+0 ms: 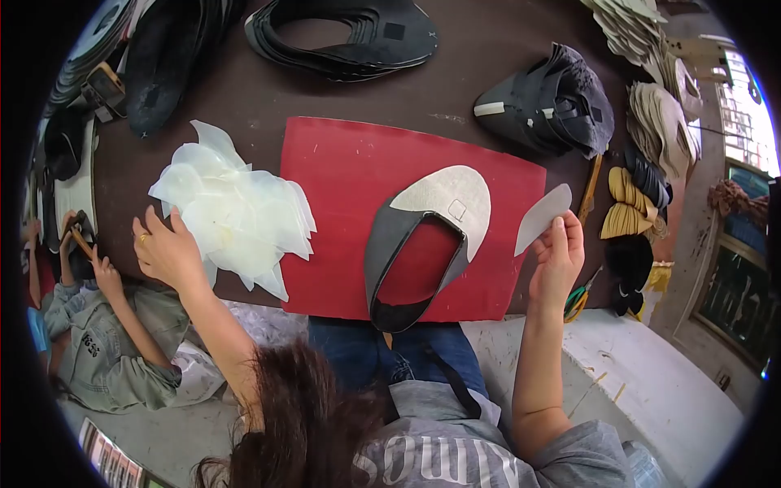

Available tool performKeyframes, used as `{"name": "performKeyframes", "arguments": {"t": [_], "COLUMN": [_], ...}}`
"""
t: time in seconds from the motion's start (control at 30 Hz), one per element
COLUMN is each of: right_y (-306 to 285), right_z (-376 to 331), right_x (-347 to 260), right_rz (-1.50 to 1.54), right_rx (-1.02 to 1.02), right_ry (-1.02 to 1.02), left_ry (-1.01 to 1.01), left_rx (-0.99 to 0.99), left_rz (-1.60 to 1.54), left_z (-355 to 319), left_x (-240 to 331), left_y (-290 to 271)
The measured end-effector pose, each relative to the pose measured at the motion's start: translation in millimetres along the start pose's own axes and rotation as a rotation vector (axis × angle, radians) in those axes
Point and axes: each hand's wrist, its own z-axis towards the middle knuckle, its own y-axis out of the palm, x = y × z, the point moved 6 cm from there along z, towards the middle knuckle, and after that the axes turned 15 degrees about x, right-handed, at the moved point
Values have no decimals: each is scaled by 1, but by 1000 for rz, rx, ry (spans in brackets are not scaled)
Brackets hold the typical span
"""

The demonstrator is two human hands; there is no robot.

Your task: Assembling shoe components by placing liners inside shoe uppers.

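My right hand (560, 256) pinches a thin, pale, curved shoe-lining piece (540, 218) upright between thumb and fingers, just over the right edge of a red board (333, 281). My left hand (167, 252), with a ring on one finger, has its fingers spread at the left edge of a loose pile of translucent white cut pieces (232, 203). On the board lies a shoe upper (390, 252), dark grey along its sides with a light grey toe part (447, 195). Its middle is an oval gap through which the red board shows.
Stacked black uppers (390, 32) lie at the back, with another dark bundle (545, 106) at the back right. Beige pieces (659, 122), yellow pieces (626, 203) and scissors (579, 299) are on the right. At left, another person's hands (106, 272) hold a tool near my left arm.
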Motion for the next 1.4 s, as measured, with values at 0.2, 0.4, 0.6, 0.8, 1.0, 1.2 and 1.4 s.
{"name": "performKeyframes", "arguments": {"t": [0.2, 0.4, 0.6, 0.8, 1.0, 1.2, 1.4], "right_y": [12, 17, 60, 64, 54, 59, 61], "right_z": [12, 7, -37, -39, -40, -44, -42], "right_x": [11, 27, 52, 82, 96, 92, 90], "right_rz": [64, -123, -430, -398, -456, -517, -585], "right_rx": [-18, -256, -587, -583, -413, -370, -372], "right_ry": [10, 7, -42, 97, 201, 105, 30], "left_ry": [791, 548, -489, -570, -447, -456, -447], "left_rx": [-218, -540, -1223, -1204, -1177, -1115, -1117], "left_rz": [-1623, -1425, -1572, -1431, -1338, -1300, -1338], "left_z": [-63, -120, -139, -142, -133, -133, -135], "left_x": [222, 192, 164, 162, 162, 158, 162], "left_y": [-179, -184, -133, -118, -119, -115, -112]}}
